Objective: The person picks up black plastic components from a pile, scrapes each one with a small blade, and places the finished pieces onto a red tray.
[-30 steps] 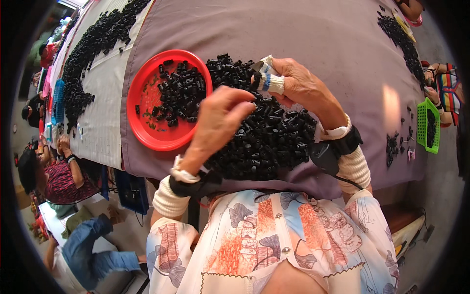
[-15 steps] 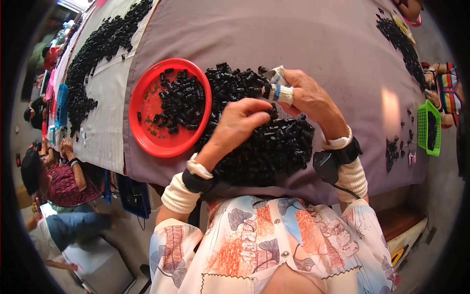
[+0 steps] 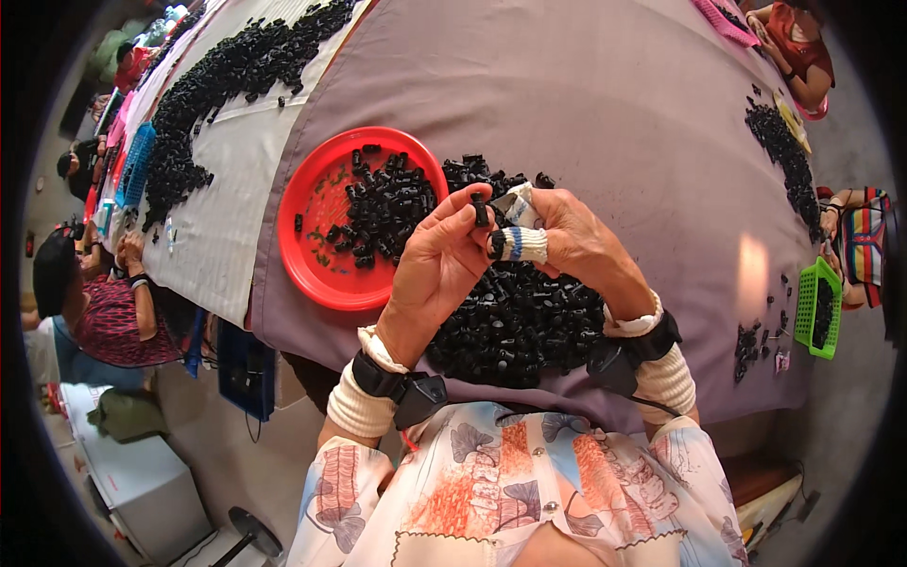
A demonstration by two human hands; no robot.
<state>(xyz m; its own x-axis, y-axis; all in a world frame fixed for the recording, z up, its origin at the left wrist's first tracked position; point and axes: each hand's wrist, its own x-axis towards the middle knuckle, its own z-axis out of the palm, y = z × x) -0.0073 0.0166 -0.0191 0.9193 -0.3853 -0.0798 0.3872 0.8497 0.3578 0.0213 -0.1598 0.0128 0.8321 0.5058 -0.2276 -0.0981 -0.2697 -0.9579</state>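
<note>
My left hand (image 3: 433,269) is closed, pinching a small black cylindrical part (image 3: 480,210) upright between thumb and fingertips. Close beside it, my right hand (image 3: 593,244) has its fingers drawn together. White knit covers with blue stripes (image 3: 522,244) wrap its fingers. A dark bit shows at the tip of one cover; I cannot tell whether it is a held part. Both hands hover over a heap of similar black parts (image 3: 520,321) on the cloth. Left of the heap stands a round red tray (image 3: 300,269) with more black parts and green specks in it.
A mauve cloth (image 3: 605,85) covers the table. Long piles of black parts lie at the far left (image 3: 227,80) and far right (image 3: 779,142). A green basket (image 3: 808,302) stands at the right edge. Other people sit at the left (image 3: 118,317) and right (image 3: 855,241).
My left hand has risen and opened its palm toward me, a black part now visible in its fingertips. The right hand has shifted slightly down. The whole view has shifted a little.
</note>
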